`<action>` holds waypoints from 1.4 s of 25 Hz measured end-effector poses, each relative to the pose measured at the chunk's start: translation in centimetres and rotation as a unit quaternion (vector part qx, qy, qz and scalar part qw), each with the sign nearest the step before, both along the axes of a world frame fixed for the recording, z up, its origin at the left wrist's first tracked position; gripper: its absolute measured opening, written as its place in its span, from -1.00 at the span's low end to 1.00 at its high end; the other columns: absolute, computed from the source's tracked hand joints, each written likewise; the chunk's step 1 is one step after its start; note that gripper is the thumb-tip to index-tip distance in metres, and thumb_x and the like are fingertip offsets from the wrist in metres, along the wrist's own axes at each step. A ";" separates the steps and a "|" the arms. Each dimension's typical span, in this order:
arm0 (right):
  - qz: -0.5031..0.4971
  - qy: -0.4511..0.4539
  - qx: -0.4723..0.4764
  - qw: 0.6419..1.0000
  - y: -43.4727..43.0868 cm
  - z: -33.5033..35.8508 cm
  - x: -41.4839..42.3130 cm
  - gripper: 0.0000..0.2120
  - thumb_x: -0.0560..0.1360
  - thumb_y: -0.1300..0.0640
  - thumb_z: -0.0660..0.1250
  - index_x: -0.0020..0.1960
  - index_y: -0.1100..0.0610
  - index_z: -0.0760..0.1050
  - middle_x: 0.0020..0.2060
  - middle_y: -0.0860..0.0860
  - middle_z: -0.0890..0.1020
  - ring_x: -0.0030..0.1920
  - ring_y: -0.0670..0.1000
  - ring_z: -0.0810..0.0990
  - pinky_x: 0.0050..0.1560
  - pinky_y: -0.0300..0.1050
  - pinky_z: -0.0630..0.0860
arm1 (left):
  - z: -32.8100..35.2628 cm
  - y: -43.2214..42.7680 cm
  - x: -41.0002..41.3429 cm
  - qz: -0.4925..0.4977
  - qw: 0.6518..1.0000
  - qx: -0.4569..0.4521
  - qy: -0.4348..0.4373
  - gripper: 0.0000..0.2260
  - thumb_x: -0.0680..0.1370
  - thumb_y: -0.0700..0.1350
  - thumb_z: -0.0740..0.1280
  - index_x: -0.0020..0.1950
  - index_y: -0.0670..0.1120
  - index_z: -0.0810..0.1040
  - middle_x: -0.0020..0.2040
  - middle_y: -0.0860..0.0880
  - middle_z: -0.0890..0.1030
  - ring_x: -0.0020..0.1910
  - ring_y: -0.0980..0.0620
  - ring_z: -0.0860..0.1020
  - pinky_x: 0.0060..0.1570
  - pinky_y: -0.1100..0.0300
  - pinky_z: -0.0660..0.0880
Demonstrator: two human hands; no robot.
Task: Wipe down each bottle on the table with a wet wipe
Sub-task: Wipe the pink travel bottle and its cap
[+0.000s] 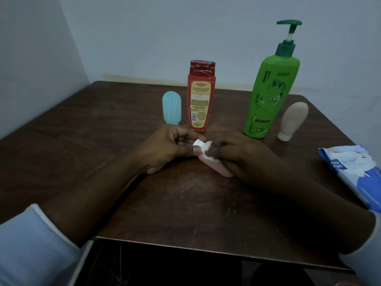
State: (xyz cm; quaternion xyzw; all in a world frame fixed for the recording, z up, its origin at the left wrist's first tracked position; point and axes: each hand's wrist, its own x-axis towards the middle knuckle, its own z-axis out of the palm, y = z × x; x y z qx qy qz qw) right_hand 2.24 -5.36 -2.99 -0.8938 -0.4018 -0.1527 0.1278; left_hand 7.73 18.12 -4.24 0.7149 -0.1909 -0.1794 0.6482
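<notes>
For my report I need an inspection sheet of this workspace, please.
Surface: dark wooden table, scuffed.
Job's things: pink bottle lying between both hands, white wet wipe on it; red bottle and green pump bottle upright; blue bottle and beige bottle standing cap-down; wipes pack at the right edge.
Clutter: nothing seen.
Grip: left hand holds the bottle's end; right hand presses the wipe.
Cables: nothing seen.
Surroundings: plain walls, corner.
</notes>
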 end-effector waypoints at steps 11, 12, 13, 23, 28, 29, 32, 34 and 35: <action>-0.063 0.027 0.012 0.998 -0.8 0.2 0.5 -0.83 0.45 0.29 0.37 0.02 0.15 0.60 -0.02 0.03 0.62 -0.02 0.01 0.56 -0.05 -0.48 0.31 | 0.0 -0.2 0.1 -0.007 0.999 0.001 0.033 -0.71 0.54 -0.41 0.39 0.24 -0.21 0.65 0.12 -0.14 0.74 0.10 -0.02 0.72 -0.02 0.21 0.68; -0.067 0.031 0.012 0.997 -1.5 0.3 0.1 -0.86 0.44 0.28 0.37 -0.02 0.14 0.59 -0.06 0.01 0.62 -0.05 0.00 0.56 -0.08 -0.51 0.30 | 0.0 -0.2 0.0 -0.005 0.999 0.005 0.034 -0.71 0.54 -0.40 0.39 0.23 -0.20 0.65 0.12 -0.14 0.74 0.09 -0.01 0.72 -0.03 0.22 0.68; -0.057 0.032 0.001 0.998 -1.9 0.3 -0.7 -0.88 0.44 0.26 0.36 -0.04 0.14 0.59 -0.08 0.00 0.62 -0.08 -0.03 0.54 -0.09 -0.49 0.30 | 0.0 -0.2 0.0 -0.005 0.999 0.007 0.034 -0.71 0.54 -0.40 0.39 0.23 -0.19 0.65 0.12 -0.13 0.75 0.10 -0.01 0.72 -0.03 0.22 0.68; -0.047 0.029 -0.012 0.998 -1.8 0.2 -1.6 -0.89 0.46 0.20 0.39 -0.02 0.09 0.61 -0.06 -0.03 0.61 -0.06 -0.10 0.50 -0.08 -0.35 0.40 | -0.1 -0.2 0.0 -0.006 1.000 0.013 0.026 -0.71 0.54 -0.40 0.40 0.21 -0.17 0.66 0.13 -0.12 0.75 0.15 -0.03 0.71 0.04 0.17 0.68; -0.007 -0.001 -0.003 1.000 0.6 0.1 -0.2 -0.83 0.50 0.18 0.29 0.02 0.14 0.62 -0.03 0.02 0.62 -0.02 -0.05 0.52 -0.03 -0.29 0.38 | -0.2 -0.2 0.2 -0.014 0.999 0.001 0.033 -0.69 0.53 -0.42 0.39 0.26 -0.26 0.63 0.16 -0.17 0.73 0.17 -0.08 0.70 0.10 0.11 0.67; -0.036 0.018 0.024 0.999 0.1 0.4 0.0 -0.86 0.48 0.20 0.31 0.00 0.12 0.61 -0.06 -0.01 0.61 -0.04 -0.07 0.52 -0.06 -0.36 0.36 | -0.1 -0.2 0.2 -0.014 0.999 0.004 0.032 -0.69 0.53 -0.42 0.39 0.26 -0.26 0.63 0.16 -0.17 0.73 0.17 -0.07 0.70 0.08 0.13 0.68; -0.066 0.097 0.013 0.993 -2.3 1.0 -1.4 -0.89 0.46 0.19 0.39 -0.04 0.05 0.58 -0.09 -0.14 0.57 -0.08 -0.15 0.53 -0.12 -0.38 0.40 | -0.1 -0.2 0.1 -0.008 1.000 0.014 0.027 -0.70 0.54 -0.41 0.39 0.24 -0.20 0.65 0.13 -0.13 0.74 0.14 -0.02 0.71 0.02 0.20 0.68; -0.031 0.084 -0.062 0.994 -2.3 0.7 -2.3 -0.86 0.46 0.18 0.40 0.00 0.05 0.60 -0.04 -0.10 0.58 -0.05 -0.17 0.50 -0.12 -0.34 0.43 | -0.1 -0.2 0.2 -0.011 0.999 0.018 0.028 -0.70 0.54 -0.40 0.39 0.23 -0.17 0.66 0.12 -0.10 0.75 0.14 0.00 0.71 0.03 0.20 0.68; -0.012 0.070 -0.071 0.995 -2.0 0.6 -2.1 -0.85 0.47 0.19 0.40 0.03 0.06 0.61 -0.01 -0.08 0.59 -0.02 -0.17 0.49 -0.07 -0.35 0.43 | -0.1 -0.2 0.3 -0.013 0.999 0.015 0.033 -0.70 0.54 -0.41 0.39 0.22 -0.16 0.66 0.13 -0.10 0.75 0.14 0.00 0.71 0.03 0.21 0.68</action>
